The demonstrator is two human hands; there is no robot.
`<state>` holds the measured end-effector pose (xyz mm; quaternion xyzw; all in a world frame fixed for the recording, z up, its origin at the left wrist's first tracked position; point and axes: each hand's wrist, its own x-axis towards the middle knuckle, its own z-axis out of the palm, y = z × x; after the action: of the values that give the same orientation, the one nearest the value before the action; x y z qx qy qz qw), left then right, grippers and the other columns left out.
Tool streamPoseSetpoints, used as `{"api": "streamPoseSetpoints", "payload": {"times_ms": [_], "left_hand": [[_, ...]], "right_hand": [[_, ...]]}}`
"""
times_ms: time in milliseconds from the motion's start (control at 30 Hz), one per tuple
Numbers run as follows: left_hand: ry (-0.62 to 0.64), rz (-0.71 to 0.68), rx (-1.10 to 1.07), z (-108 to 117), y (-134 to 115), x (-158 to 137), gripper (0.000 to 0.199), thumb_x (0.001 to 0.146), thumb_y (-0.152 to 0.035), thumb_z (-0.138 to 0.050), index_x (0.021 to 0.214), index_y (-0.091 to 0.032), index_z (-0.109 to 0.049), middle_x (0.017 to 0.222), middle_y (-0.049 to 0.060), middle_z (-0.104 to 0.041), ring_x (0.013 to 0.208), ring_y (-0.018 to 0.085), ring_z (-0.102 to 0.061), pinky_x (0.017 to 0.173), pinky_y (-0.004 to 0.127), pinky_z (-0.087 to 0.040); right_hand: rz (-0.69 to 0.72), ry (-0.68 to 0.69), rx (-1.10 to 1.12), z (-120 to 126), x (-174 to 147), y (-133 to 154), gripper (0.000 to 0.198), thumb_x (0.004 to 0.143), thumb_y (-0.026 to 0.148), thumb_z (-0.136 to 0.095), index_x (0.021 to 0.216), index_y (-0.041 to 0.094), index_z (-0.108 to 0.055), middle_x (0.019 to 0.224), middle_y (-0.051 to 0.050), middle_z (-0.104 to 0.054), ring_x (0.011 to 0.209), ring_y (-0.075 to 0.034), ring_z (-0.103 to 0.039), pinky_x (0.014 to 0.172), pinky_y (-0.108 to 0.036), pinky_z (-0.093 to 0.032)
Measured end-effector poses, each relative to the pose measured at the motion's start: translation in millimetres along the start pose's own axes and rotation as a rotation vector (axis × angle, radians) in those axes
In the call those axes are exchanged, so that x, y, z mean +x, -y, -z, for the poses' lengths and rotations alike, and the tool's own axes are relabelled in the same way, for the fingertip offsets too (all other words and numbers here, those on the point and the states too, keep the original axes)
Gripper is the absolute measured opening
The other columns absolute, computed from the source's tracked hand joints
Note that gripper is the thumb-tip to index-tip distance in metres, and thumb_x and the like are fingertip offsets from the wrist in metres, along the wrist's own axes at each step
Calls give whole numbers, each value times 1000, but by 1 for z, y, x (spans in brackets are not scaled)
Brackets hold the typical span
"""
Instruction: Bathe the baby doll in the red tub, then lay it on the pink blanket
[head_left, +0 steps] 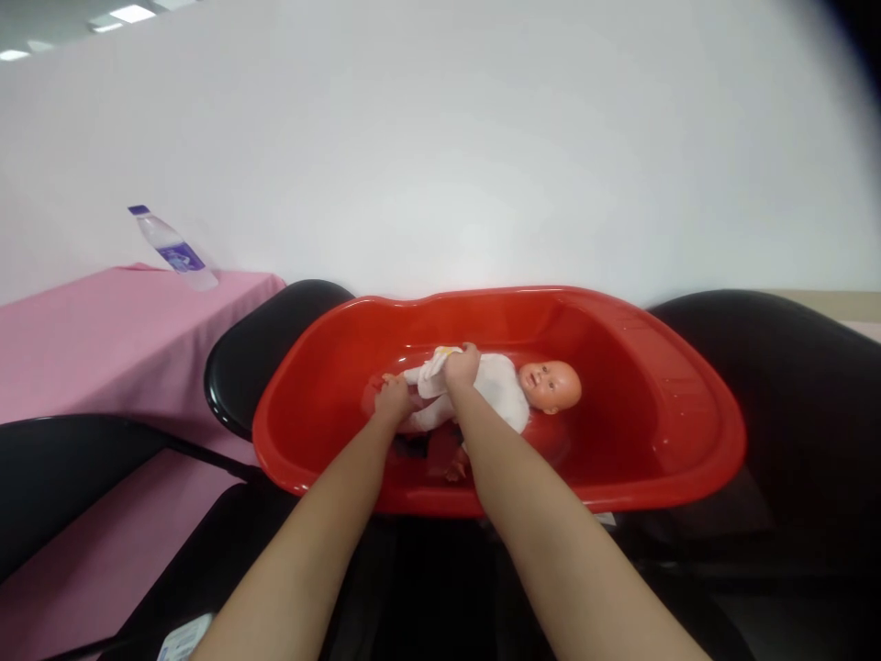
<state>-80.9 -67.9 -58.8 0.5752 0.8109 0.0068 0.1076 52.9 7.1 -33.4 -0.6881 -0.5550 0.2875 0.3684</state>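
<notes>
A baby doll (pixel 496 386) in white clothing lies on its back in a red baby bathtub (pixel 678 390), its head to the right and its feet to the left. My left hand (pixel 392 401) is closed around the doll's lower leg or foot at the left. Over the doll's middle, my right hand (pixel 461 364) grips a small white cloth (pixel 433 372) with a yellow patch, held against the raised leg. Fingertips of both hands are partly hidden. One doll hand shows below my right wrist.
A pink-covered table (pixel 61 335) stands at the left, with a clear plastic bottle (pixel 175 248) on it. Black chairs (pixel 275 353) flank the tub, and a white wall (pixel 482 147) rises behind. A white packet (pixel 185 638) lies at the lower left.
</notes>
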Motion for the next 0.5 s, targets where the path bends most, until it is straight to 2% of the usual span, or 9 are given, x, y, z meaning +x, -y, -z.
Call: {"api": "streamPoseSetpoints", "payload": {"times_ms": [100,200,267,333,400,500], "left_hand": [[-78,-31,50,-4,8,7,44,85,-36,-52,124,-13,-52,133,18,-51,124,31,-47,98,48,-41],[-94,-33,31,-10,15,17,35,89,-22,-41,121,-15,-52,134,16,-50,130,28,-41,102,50,-38],[-86,-35,19,-14,18,23,36,89,-21,-41,123,-16,-50,139,15,-47,134,29,-35,104,53,-36],[-81,-58,31,-17,20,27,38,87,-22,-45,124,-17,-50,139,15,-47,134,29,-35,104,56,-34],[-86,-82,62,-18,21,28,38,85,-21,-48,123,-17,-51,136,16,-50,132,30,-38,103,59,-34],[-55,-61,81,-16,21,27,36,84,-17,-48,120,-15,-55,131,18,-53,126,32,-45,101,60,-34]], "right_hand": [[73,-73,27,6,-1,2,45,82,10,-36,122,12,-56,130,-16,-53,120,-26,-47,98,-35,-37],[226,77,-15,3,-5,5,37,82,12,-39,110,18,-63,116,-9,-63,109,-21,-54,95,-32,-39],[320,236,-177,-4,-11,7,33,85,17,-41,110,19,-63,113,-8,-65,106,-21,-56,94,-33,-39],[434,329,-412,-11,-17,5,33,85,21,-46,114,18,-62,118,-11,-63,112,-25,-54,99,-38,-36],[491,363,-610,-14,-21,2,37,84,24,-51,118,17,-61,124,-15,-60,120,-29,-49,104,-46,-29],[451,352,-702,-10,-19,-3,37,86,25,-50,121,17,-60,129,-18,-57,124,-31,-45,103,-49,-27]]}}
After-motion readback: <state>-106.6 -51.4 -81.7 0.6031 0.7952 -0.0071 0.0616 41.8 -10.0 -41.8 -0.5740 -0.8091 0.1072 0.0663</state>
